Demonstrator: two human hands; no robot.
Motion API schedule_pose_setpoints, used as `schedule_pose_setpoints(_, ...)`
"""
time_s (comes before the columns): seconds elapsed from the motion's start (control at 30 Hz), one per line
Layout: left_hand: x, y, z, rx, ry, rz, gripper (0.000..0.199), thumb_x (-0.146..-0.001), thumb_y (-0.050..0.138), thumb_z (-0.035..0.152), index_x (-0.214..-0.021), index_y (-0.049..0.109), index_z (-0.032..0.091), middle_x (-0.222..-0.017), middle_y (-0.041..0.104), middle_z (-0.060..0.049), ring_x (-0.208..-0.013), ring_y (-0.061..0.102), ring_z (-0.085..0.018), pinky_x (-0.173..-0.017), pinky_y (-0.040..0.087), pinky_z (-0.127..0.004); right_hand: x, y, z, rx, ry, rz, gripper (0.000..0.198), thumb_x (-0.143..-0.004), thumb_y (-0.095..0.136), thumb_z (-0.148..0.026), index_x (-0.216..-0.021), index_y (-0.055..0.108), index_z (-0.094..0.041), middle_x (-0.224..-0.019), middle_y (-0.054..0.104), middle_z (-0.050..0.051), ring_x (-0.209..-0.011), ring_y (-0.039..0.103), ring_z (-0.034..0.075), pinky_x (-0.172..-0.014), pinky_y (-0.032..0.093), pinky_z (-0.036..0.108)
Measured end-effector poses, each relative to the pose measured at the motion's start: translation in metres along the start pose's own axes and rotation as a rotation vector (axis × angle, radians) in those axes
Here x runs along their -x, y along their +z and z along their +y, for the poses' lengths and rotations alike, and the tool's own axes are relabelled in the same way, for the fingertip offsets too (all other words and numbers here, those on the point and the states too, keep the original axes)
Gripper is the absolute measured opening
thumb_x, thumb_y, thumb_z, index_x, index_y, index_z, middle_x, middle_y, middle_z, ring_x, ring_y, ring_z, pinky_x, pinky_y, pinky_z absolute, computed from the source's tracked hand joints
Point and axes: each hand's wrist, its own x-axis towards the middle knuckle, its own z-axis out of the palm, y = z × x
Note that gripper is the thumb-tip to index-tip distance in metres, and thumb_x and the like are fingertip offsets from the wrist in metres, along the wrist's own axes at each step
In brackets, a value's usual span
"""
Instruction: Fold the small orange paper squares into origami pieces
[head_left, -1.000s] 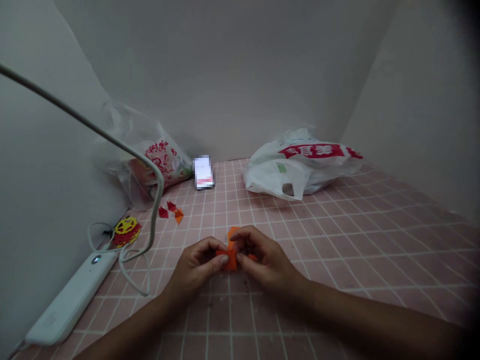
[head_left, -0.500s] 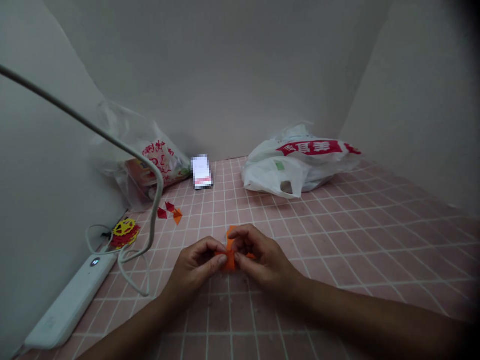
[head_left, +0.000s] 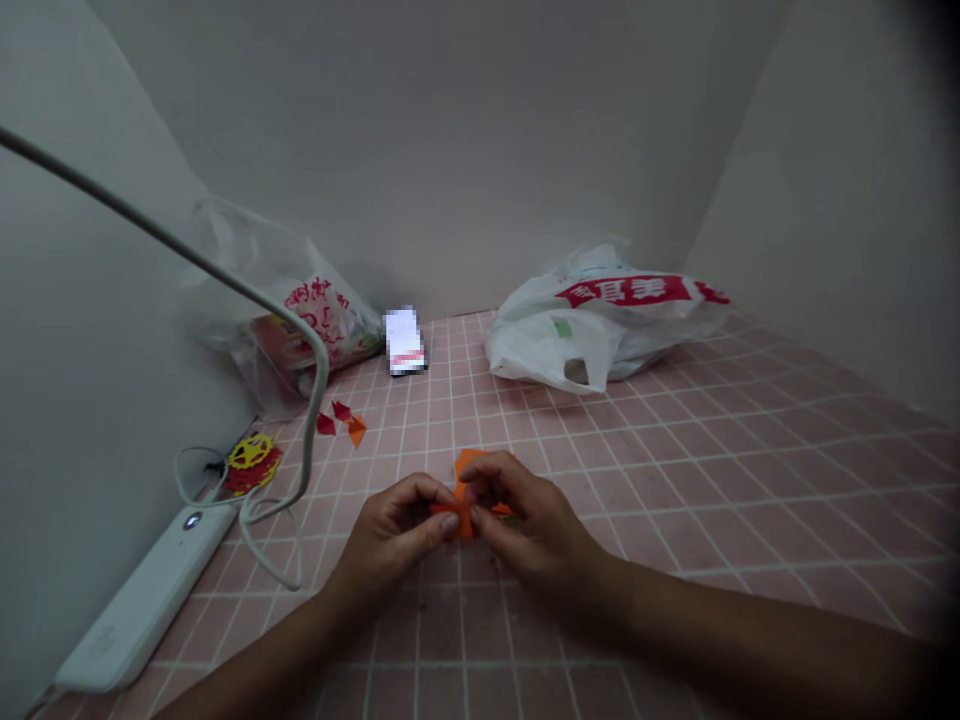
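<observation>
Low over the tiled surface, my left hand (head_left: 409, 522) pinches the left side of a small orange folded paper (head_left: 464, 520) between thumb and fingers. My right hand (head_left: 517, 510) grips the same paper from the right, its thumb and fingertips close to the left ones. Behind and partly under my right hand, more orange paper (head_left: 466, 462) shows; whether it joins the held piece I cannot tell. Farther left lie small folded pieces, an orange one (head_left: 357, 431) and two red ones (head_left: 341, 411).
A white power bank (head_left: 146, 600) with a looping cable (head_left: 319, 400) lies at left, beside yellow and red gear-shaped pieces (head_left: 251, 455). At the back are a clear plastic bag (head_left: 300, 320), a lit phone (head_left: 405, 340) and a white plastic bag (head_left: 600, 320). Walls enclose the pink tiled surface (head_left: 675, 490).
Both hands keep their hold on the orange paper and have barely moved. Slightly more orange paper shows behind my right hand. The camera view has shifted a little.
</observation>
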Motion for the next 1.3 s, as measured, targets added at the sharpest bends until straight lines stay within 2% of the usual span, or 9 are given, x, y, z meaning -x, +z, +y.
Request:
schedule_pose_setpoints(0.6, -0.0003, 0.0003, 0.0017, -0.009, 0.047, -0.010, 0.003, -0.080, 0.071, 0.014, -0.081, 0.070, 0.016, -0.077, 0.069, 0.000, -0.072, 0.065, -0.010, -0.069, 0.053, -0.018, -0.0010, 0.0004, 0.0018, 0.011, -0.034, 0.027, 0.026, -0.085, 0.055, -0.003, -0.103, 0.053, -0.023, -0.089, 0.060, -0.001, -0.077, 0.060, 0.010, -0.067, 0.049, 0.022)
schedule_pose_setpoints(0.97, -0.0007, -0.0029, -0.0011, -0.059, 0.118, -0.021, 0.004, -0.081, 0.070, 0.013, -0.079, 0.069, 0.016, -0.077, 0.069, -0.001, -0.073, 0.065, -0.013, -0.070, 0.052, -0.022, -0.0009, 0.0006, 0.0007, -0.008, -0.037, 0.000, 0.026, -0.086, 0.054, -0.002, -0.101, 0.053, -0.023, -0.089, 0.058, -0.002, -0.077, 0.058, 0.010, -0.068, 0.048, 0.021)
schedule_pose_setpoints(1.3, -0.0008, -0.0041, -0.0014, -0.079, 0.123, -0.033, 0.006, -0.080, 0.070, 0.012, -0.076, 0.068, 0.016, -0.077, 0.068, -0.003, -0.074, 0.064, -0.014, -0.070, 0.051, -0.026, 0.0010, -0.0010, 0.0030, -0.007, -0.036, -0.021, 0.024, -0.088, 0.054, -0.004, -0.103, 0.053, -0.023, -0.089, 0.059, -0.001, -0.078, 0.058, 0.011, -0.069, 0.049, 0.023)
